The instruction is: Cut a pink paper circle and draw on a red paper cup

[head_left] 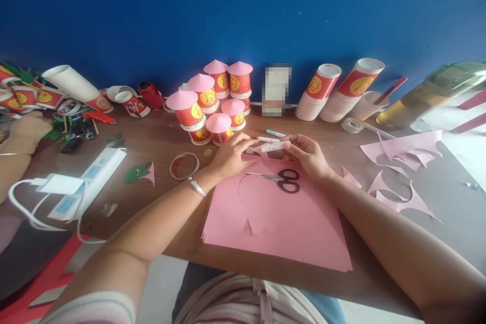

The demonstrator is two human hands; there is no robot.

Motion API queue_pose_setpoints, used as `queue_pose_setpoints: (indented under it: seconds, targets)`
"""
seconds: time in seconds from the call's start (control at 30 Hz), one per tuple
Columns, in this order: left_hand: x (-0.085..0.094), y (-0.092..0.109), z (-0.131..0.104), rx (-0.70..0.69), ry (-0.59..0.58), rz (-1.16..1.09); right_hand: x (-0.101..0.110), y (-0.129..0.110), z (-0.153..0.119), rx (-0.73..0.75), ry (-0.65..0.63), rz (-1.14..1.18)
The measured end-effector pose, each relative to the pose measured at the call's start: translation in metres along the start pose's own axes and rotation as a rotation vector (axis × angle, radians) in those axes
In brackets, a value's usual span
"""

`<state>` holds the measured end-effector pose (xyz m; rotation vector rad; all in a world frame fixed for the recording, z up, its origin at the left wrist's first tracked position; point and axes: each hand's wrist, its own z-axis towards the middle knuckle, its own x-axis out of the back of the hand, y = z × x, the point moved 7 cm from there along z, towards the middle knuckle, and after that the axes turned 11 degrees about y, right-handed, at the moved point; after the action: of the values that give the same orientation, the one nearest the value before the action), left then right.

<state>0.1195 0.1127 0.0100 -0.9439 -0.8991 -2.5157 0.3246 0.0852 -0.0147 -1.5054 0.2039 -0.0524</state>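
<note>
My right hand (pixel 307 156) grips a slim white tube with small print (pixel 275 147) between thumb and fingers. Close to the tube's other end is my left hand (pixel 233 156), its index finger and thumb curled around a small whitish cap-like piece (pixel 249 150). Both hands are above the far edge of a stack of pink paper (pixel 281 243). Scissors with black handles (pixel 288 180) lie on the stack, blades pointing left. A cut pink piece with a curved edge (pixel 243 202) rests on the paper too. Two markers, one with a blue cap (pixel 275 133), lie just beyond my hands.
Red paper cups with pink cone tops (pixel 207 95) stand stacked behind my left hand. Further right are cup stacks (pixel 319 92), a tape roll (pixel 352 125), a bottle (pixel 425 93) and pink scraps (pixel 402 197). Leftward are a power strip (pixel 91 182) and another person's arm (pixel 23 147).
</note>
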Motion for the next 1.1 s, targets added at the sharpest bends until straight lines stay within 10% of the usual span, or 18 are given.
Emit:
queue_pose_setpoints:
  seconds: [1.1]
  targets:
    - [0.027, 0.058, -0.001, -0.311, 0.331, -0.051, -0.022, -0.011, -0.02, -0.058, -0.201, -0.193]
